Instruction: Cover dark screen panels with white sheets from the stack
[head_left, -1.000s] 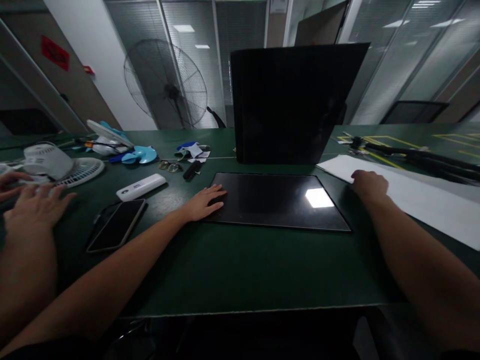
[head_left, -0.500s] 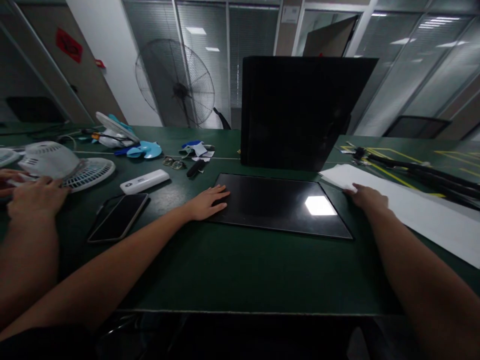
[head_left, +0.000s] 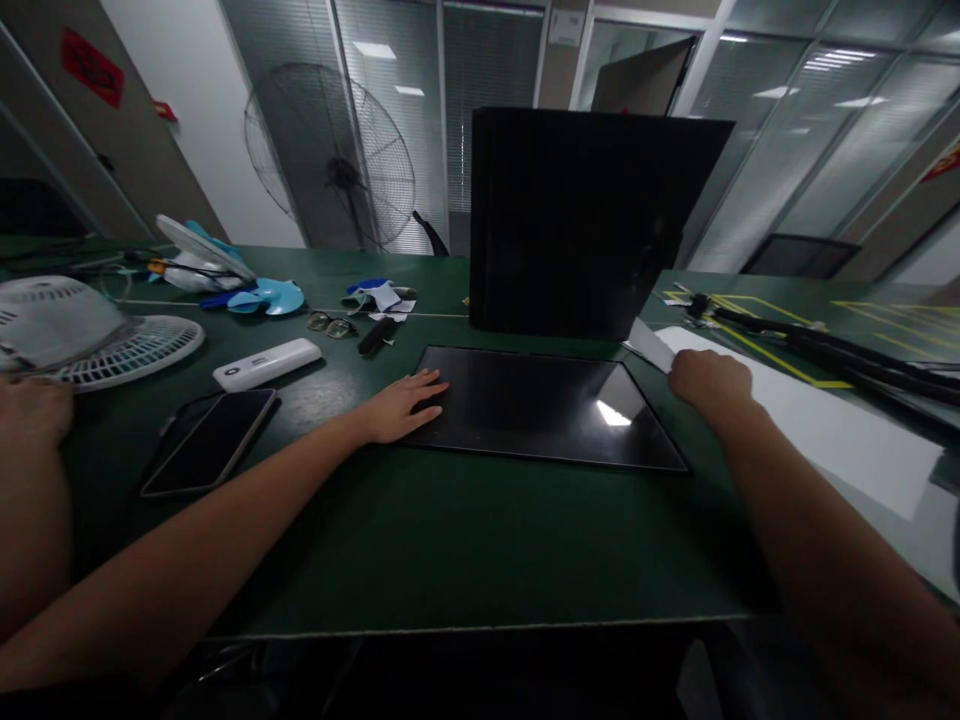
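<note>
My left hand (head_left: pixel 401 401) lies flat with fingers stretched out on the left edge of a flat black glossy panel (head_left: pixel 547 405) on the green table (head_left: pixel 465 540). My right hand (head_left: pixel 709 380) is closed on the near corner of a large white sheet (head_left: pixel 817 425), which is lifted a little off the table just right of the panel. Behind the panel stands an upright black board (head_left: pixel 585 220).
A dark phone (head_left: pixel 210 440), a white power bank (head_left: pixel 266 363), glasses (head_left: pixel 330 323), a black marker (head_left: pixel 377 336), white fan parts (head_left: pixel 82 335) and blue fan blades (head_left: pixel 266 298) lie at left. Another person's arm (head_left: pixel 30 480) rests at far left. Black rods (head_left: pixel 832 345) lie at right.
My right hand has closed on the white sheet's corner and drawn it up and toward the panel. The left hand has stayed put. The other person's hands shifted left.
</note>
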